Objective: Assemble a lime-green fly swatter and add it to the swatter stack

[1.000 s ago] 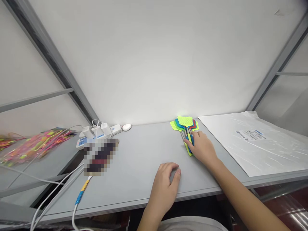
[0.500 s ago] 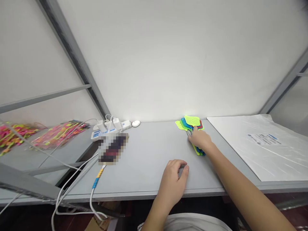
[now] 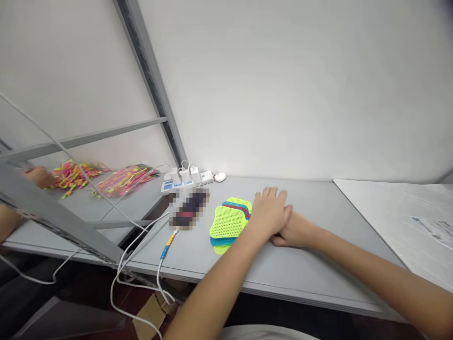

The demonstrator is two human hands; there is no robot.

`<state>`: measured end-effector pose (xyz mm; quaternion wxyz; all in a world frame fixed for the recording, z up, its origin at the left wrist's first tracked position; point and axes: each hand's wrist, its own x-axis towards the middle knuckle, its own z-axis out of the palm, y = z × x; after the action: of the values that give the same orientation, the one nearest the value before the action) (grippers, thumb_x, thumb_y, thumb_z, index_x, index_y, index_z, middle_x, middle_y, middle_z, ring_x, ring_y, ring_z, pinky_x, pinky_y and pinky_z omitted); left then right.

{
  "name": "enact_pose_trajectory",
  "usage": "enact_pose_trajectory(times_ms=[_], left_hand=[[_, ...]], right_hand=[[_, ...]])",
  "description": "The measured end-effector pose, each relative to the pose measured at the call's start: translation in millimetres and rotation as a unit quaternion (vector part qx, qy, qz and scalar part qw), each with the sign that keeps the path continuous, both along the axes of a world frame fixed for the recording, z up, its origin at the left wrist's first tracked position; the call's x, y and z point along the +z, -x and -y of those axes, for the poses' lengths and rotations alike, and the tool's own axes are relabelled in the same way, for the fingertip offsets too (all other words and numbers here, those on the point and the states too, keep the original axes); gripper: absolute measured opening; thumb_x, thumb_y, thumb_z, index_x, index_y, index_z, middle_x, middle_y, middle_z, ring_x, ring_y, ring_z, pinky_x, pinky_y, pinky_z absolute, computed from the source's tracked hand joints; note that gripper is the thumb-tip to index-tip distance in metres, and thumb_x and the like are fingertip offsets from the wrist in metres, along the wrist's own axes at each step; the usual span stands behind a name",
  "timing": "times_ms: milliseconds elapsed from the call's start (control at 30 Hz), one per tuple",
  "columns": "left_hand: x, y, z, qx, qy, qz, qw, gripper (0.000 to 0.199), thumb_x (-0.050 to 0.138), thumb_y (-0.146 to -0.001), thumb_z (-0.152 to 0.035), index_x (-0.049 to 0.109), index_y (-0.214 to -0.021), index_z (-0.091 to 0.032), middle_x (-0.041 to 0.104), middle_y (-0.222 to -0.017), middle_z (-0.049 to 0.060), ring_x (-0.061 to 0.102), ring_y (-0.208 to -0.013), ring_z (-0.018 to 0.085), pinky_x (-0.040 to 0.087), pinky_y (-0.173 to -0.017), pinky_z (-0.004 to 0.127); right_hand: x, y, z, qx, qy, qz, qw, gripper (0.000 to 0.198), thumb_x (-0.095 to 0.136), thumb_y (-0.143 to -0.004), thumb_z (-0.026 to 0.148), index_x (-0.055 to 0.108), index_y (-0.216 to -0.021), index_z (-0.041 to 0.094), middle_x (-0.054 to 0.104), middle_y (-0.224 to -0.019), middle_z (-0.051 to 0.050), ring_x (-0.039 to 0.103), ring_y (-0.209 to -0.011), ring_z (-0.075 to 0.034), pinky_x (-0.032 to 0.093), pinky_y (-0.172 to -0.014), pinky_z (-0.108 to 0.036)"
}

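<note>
Head view: left hand (image 3: 269, 213) laid palm down, fingers loosely spread and extended toward the wall, resting over the handle end of the fly swatters (image 3: 229, 224) and partly over the right hand (image 3: 292, 232). Right hand tucked beneath the left, mostly hidden; cannot tell how far closed or whether gripping the handles. Fly swatters stacked flat on the grey worktop (image 3: 318, 264), near its middle, just right of the blurred dark object (image 3: 187, 213). Mesh heads fanned out to the left, a yellow-green one on top, with red and blue edges showing beneath; handles hidden under the hands, so long axis seemingly running left to right across the worktop. Both forearms reaching in from the near edge, left from lower centre, right from the lower right corner, converging at the swatters. Behind, along the wall, a white power strip (image 3: 186, 177) with plugs and trailing cables. Off to the right, a white sheet (image 3: 399, 212) lying flat.
</note>
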<state>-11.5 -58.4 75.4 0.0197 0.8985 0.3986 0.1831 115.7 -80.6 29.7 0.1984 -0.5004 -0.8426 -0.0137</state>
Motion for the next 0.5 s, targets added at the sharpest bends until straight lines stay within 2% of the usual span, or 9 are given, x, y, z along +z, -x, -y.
enact_pose_trajectory(times_ms=[100,200,300,400,500], left_hand=[[-5.2,1.4,-48.8,0.01,0.042,-0.04,0.998,0.039,0.037,-0.097,-0.044,0.06,-0.109,-0.016,0.066,-0.106,0.014,0.058,-0.104,0.03,0.044,-0.088,0.046],[-14.1,11.9,-77.4,-0.012,0.058,-0.061,0.996,0.049,0.027,-0.098,-0.052,0.064,-0.096,-0.018,0.068,-0.091,0.009,0.062,-0.09,0.026,0.044,-0.085,0.044],[-20.0,23.1,-88.5,-0.045,0.05,-0.063,0.996,0.051,0.028,-0.097,-0.057,0.063,-0.1,-0.021,0.067,-0.1,0.008,0.059,-0.101,0.026,0.041,-0.091,0.042],[-24.0,27.9,-93.3,-0.062,0.038,-0.054,0.996,0.055,0.044,-0.087,-0.067,0.059,-0.115,-0.022,0.063,-0.114,0.008,0.052,-0.114,0.028,0.035,-0.099,0.041],[-27.8,26.8,-98.3,-0.051,0.023,-0.039,0.998,0.063,0.049,-0.081,-0.073,0.059,-0.116,-0.022,0.062,-0.111,0.01,0.051,-0.111,0.029,0.034,-0.099,0.043]], right_hand=[[1.4,-10.6,-21.8,0.092,0.026,0.077,0.992,0.034,0.06,-0.079,0.041,0.066,-0.106,0.02,0.069,-0.099,-0.009,0.06,-0.093,-0.025,0.044,-0.086,-0.038],[0.3,-22.1,-45.1,0.09,0.017,0.117,0.989,0.037,0.052,-0.089,0.04,0.061,-0.115,0.015,0.067,-0.109,-0.015,0.061,-0.098,-0.027,0.044,-0.084,-0.041],[-2.4,-36.2,-68.1,0.079,0.006,0.13,0.988,0.042,0.047,-0.093,0.044,0.054,-0.124,0.017,0.064,-0.117,-0.014,0.061,-0.099,-0.026,0.045,-0.081,-0.038],[-5.7,-48.2,-86.5,0.07,-0.003,0.134,0.988,0.052,0.048,-0.091,0.047,0.045,-0.134,0.016,0.063,-0.118,-0.013,0.06,-0.1,-0.026,0.045,-0.081,-0.038],[-9.2,-53.8,-95.1,0.036,-0.014,0.136,0.99,0.058,0.046,-0.091,0.053,0.048,-0.129,0.01,0.064,-0.113,-0.017,0.059,-0.094,-0.03,0.043,-0.077,-0.041]])
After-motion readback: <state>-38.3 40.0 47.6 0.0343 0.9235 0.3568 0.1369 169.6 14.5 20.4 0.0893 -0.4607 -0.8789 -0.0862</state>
